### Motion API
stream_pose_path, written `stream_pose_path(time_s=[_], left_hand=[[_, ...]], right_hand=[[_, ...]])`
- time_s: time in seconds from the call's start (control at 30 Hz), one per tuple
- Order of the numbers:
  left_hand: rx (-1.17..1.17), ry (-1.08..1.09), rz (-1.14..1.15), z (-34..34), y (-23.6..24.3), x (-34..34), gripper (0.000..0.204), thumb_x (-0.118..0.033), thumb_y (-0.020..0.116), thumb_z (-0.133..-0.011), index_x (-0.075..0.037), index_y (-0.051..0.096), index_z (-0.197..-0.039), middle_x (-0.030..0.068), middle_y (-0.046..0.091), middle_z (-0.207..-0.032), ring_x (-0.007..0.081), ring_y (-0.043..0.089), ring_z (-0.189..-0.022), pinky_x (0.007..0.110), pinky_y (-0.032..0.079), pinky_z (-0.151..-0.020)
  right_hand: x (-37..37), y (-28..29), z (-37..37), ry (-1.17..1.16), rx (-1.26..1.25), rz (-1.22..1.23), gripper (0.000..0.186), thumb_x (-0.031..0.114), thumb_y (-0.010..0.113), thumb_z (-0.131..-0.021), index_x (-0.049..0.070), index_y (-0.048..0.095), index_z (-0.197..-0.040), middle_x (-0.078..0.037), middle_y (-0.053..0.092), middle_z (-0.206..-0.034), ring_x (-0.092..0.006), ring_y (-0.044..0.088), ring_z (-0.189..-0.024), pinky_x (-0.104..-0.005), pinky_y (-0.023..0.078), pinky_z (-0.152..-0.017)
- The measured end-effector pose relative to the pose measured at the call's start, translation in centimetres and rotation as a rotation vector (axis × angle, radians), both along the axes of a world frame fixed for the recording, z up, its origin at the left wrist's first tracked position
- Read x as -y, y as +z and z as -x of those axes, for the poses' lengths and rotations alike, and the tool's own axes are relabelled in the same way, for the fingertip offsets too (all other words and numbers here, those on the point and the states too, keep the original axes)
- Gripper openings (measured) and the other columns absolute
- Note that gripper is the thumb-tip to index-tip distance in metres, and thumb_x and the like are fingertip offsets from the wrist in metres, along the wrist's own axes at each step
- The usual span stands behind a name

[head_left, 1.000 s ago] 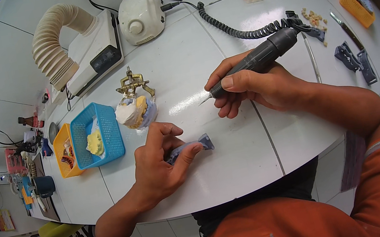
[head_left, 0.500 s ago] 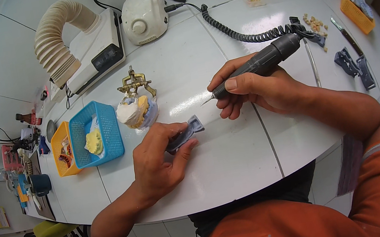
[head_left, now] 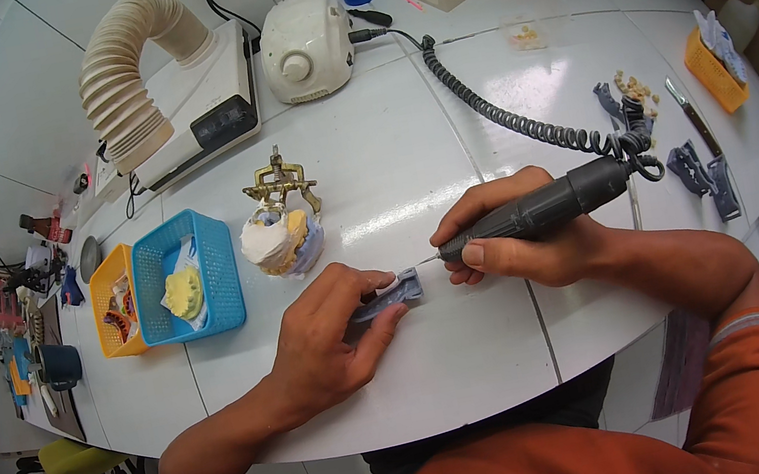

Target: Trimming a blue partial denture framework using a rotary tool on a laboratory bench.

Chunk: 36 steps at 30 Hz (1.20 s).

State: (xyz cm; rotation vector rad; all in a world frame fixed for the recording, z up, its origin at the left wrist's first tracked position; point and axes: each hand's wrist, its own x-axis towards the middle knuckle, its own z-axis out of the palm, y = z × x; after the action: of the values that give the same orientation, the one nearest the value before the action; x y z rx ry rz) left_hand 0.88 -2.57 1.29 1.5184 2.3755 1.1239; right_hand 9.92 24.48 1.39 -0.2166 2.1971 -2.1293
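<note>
My left hand [head_left: 328, 335] is closed on a small grey-blue moulded block [head_left: 403, 289], gripped between thumb and fingers just above the white table. In my right hand [head_left: 544, 249] lies a dark rotary handpiece [head_left: 551, 204], held like a pen and pointing left. Its thin bur [head_left: 424, 260] reaches the upper right edge of the block; whether it touches cannot be made out. Behind my left hand stands a brass articulator [head_left: 281, 185] with white, yellow and bluish dental casts [head_left: 271, 246].
A blue basket [head_left: 233, 298] with a yellow cast and an orange basket [head_left: 104, 306] stand left. Farther back are a ribbed-hose suction unit [head_left: 212, 124] and a white motor box [head_left: 305, 47]; its coiled cord [head_left: 500, 114] runs to the handpiece. A knife [head_left: 696, 120] and grey pieces [head_left: 690, 169] lie right.
My right hand has brought the handpiece down and levelled it, so the bur now meets or nearly meets the block. The block has turned to lie more level. The whole view has shifted slightly.
</note>
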Motion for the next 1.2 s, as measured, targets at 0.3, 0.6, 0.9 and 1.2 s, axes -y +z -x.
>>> stream_pose_path(time_s=[0.3,0.6,0.9,1.2], left_hand=[[0.033,-0.019,0.024,0.2,0.0,-0.1,0.025,-0.007,0.085,-0.087,-0.001,0.071,-0.108,0.0126,0.069,-0.095,0.0247,0.071,-0.081,0.033,0.057,-0.07],[0.069,-0.002,0.018,0.3,-0.3,0.1,0.032,-0.008,0.087,-0.086,-0.001,0.07,-0.111,0.0112,0.067,-0.092,0.0212,0.07,-0.079,0.032,0.057,-0.069],[0.181,0.014,0.085,-0.2,1.0,0.1,0.05,-0.007,0.078,-0.087,-0.003,0.066,-0.135,0.0074,0.062,-0.087,0.0144,0.058,-0.067,0.027,0.047,-0.061],[0.388,0.128,0.246,0.0,2.1,-0.3,0.034,-0.014,0.083,-0.089,-0.001,0.066,-0.115,0.0041,0.067,-0.076,0.0091,0.065,-0.065,0.023,0.049,-0.058]], right_hand=[[-0.4,0.5,0.0,0.064,-0.243,-0.327,0.03,0.012,0.07,-0.089,-0.004,0.074,-0.114,-0.016,0.08,-0.09,-0.0223,0.08,-0.08,-0.0325,0.064,-0.076],[0.0,0.1,0.0,0.02,-0.296,-0.31,0.029,0.013,0.072,-0.086,-0.001,0.076,-0.111,-0.016,0.079,-0.088,-0.0229,0.079,-0.076,-0.0323,0.063,-0.071],[0.8,-0.1,0.0,-0.019,-0.402,-0.3,0.032,0.01,0.074,-0.081,-0.002,0.076,-0.111,-0.017,0.079,-0.091,-0.0254,0.079,-0.078,-0.0329,0.063,-0.073],[1.0,0.2,-0.2,-0.063,-0.452,-0.288,0.032,0.008,0.077,-0.078,-0.001,0.076,-0.109,-0.015,0.078,-0.091,-0.0252,0.078,-0.078,-0.0329,0.062,-0.072]])
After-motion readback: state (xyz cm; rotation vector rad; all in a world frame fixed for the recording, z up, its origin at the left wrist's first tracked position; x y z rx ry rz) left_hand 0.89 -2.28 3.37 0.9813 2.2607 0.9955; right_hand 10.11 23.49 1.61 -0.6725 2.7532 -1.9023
